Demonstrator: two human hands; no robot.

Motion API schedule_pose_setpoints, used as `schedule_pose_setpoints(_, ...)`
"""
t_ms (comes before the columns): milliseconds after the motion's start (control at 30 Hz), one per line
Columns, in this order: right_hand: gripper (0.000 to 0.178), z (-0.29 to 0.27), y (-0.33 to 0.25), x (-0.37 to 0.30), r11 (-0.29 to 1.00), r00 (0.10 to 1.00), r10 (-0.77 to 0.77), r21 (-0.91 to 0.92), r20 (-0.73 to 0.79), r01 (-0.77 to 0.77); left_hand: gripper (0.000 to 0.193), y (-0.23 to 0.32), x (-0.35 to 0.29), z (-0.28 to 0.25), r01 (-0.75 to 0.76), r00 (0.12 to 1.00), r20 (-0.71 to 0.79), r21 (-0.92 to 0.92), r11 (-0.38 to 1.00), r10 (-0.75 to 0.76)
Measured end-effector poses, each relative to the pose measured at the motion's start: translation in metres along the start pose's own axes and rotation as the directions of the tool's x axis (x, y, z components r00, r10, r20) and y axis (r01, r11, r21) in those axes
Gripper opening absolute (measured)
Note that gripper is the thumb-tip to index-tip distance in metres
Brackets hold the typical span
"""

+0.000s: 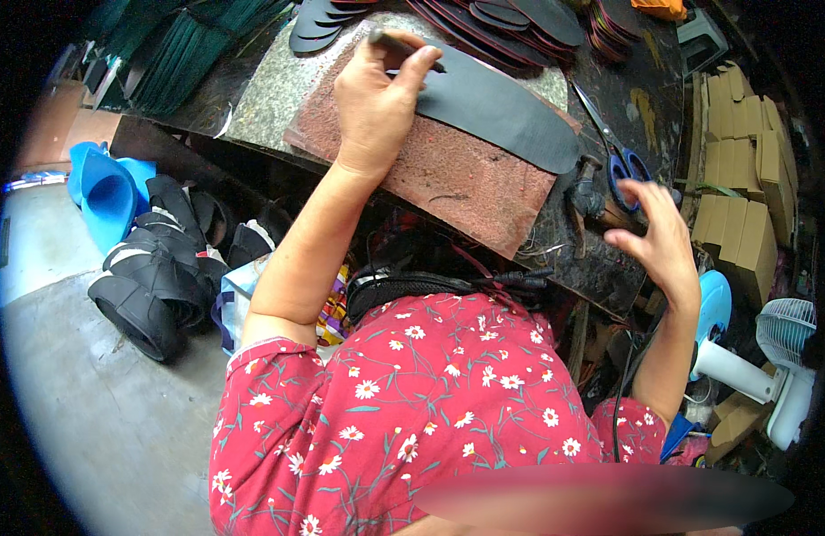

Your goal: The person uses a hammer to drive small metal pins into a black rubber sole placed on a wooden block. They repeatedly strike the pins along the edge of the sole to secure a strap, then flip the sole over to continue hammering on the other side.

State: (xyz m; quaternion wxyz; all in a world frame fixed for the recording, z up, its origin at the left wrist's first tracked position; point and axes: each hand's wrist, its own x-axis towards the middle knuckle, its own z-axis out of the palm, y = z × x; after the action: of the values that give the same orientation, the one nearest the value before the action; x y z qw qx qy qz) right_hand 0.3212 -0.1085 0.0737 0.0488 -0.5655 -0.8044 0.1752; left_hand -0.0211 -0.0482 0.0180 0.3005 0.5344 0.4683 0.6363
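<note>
My left hand (pixel 381 107) is closed around a dark, pen-like tool (pixel 396 43), gripped between thumb and fingers. Its tip points right, over the left end of a long black sole-shaped sheet (pixel 497 103). That sheet lies flat across a reddish, rough-surfaced board (pixel 466 188). On the right, my right hand (pixel 658 234) is open, thumb and fingers apart, beside the wooden handle of a hammer (pixel 589 192). Blue-handled scissors (pixel 618 156) lie just beyond that hand, blades pointing away; whether a finger touches them or the hammer, I cannot tell.
Stacks of dark soles (pixel 484 31) line the bench's far side. Black shoes (pixel 153 277) and blue sheet material (pixel 113 192) sit on the left. Folded cardboard boxes (pixel 738 196) and a white fan (pixel 783 357) stand on the right.
</note>
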Motion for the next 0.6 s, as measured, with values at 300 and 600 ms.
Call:
schedule_pose_setpoints(300, 0.031, 0.031, 0.06, -0.021, 0.841, 0.909, 0.391, 0.459, -0.147, -0.287, 0.013, -0.023, 0.028, 0.026, 0.056, 0.969, 0.233, 0.094, 0.994, -0.077)
schedule_pose_setpoints(600, 0.045, 0.013, -0.012, 0.036, 0.76, 0.925, 0.099, 0.628, -0.367, 0.167, 0.016, -0.043, 0.027, 0.03, 0.059, 0.979, 0.189, 0.094, 0.994, -0.076)
